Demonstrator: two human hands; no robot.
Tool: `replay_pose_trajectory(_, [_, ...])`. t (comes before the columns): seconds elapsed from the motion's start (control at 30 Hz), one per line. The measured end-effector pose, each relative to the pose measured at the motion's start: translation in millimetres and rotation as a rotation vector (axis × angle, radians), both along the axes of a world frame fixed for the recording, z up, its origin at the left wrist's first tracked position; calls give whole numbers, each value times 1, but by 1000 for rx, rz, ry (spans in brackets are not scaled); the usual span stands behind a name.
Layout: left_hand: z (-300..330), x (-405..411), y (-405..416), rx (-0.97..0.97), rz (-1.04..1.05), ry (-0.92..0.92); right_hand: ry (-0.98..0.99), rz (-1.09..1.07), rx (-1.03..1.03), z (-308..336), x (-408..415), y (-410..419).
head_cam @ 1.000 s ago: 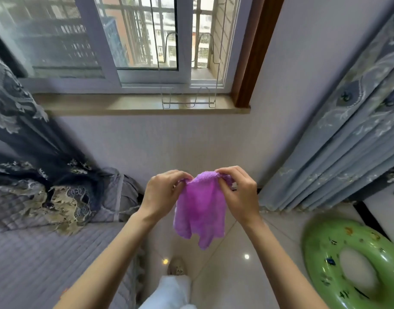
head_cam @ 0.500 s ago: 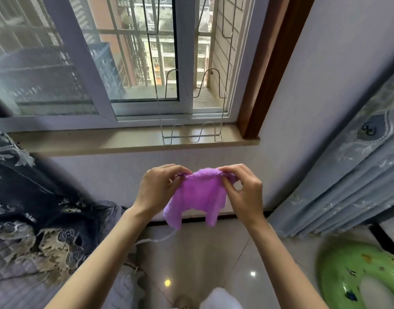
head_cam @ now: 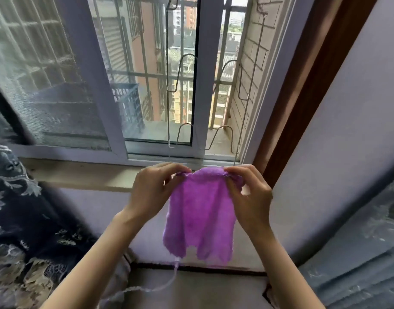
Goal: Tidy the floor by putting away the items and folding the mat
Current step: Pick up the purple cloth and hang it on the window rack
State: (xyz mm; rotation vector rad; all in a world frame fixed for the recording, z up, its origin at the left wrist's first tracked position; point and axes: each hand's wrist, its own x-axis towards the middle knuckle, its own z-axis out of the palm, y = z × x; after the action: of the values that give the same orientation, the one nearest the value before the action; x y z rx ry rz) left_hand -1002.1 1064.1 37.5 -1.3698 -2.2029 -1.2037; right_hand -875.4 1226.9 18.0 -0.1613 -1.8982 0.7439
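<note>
Holding a purple cloth [head_cam: 200, 219] up at chest height, both hands gripped its top edge in front of the window sill [head_cam: 80, 175]. L hand [head_cam: 153, 192]: fingers curled, thumb and fingertips pinching the top left corner of the cloth. R hand [head_cam: 249, 197]: fingers curled likewise, pinching the top right corner, w/ a bit of fabric bunched under the thumb. Cloth hung straight down between the hands, bottom edge uneven, two lower corners drooping; it touched nothing else. A thin pale thread [head_cam: 169, 282] trailed from its lower left corner down toward the floor [head_cam: 202, 291].

Behind the cloth: sliding window [head_cam: 200, 74], partly open, w/ a wire rack [head_cam: 213, 97] hanging in the opening and bars outside. Dark patterned curtain [head_cam: 17, 219] at left, grey-blue curtain [head_cam: 370, 253] at right, brown wooden trim [head_cam: 303, 97] beside the window frame. Wall below the sill was plain pale.
</note>
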Motion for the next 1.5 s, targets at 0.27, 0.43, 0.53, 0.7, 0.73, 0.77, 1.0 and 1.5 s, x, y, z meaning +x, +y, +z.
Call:
replay_pose_trajectory(0.27, [41, -27, 35, 84, 57, -20, 151, 115, 117, 53, -50, 47])
replay_pose_trajectory(0.43, [70, -36, 61, 163, 40, -79, 230, 127, 135, 93, -75, 69])
replay_pose_trajectory(0.53, [84, -45, 73, 200, 46, -45, 254, 146, 135, 115, -88, 79])
replay_pose_trajectory(0.7, [113, -64, 86, 233, 71, 3, 244, 163, 128, 151, -102, 95])
replay_pose_trajectory(0.73, [119, -68, 89, 231, 58, 1, 243, 162, 136, 158, -104, 97])
replay_pose_trajectory(0.77, [125, -71, 92, 229, 39, -6, 242, 160, 142, 164, -105, 99])
replay_pose_trajectory(1.0, [162, -97, 105, 199, -55, 18, 258, 126, 208, 202, -114, 110])
replay_pose_trajectory(1.5, [171, -153, 112, 41, -353, -155, 355, -24, 253, 263, -134, 136])
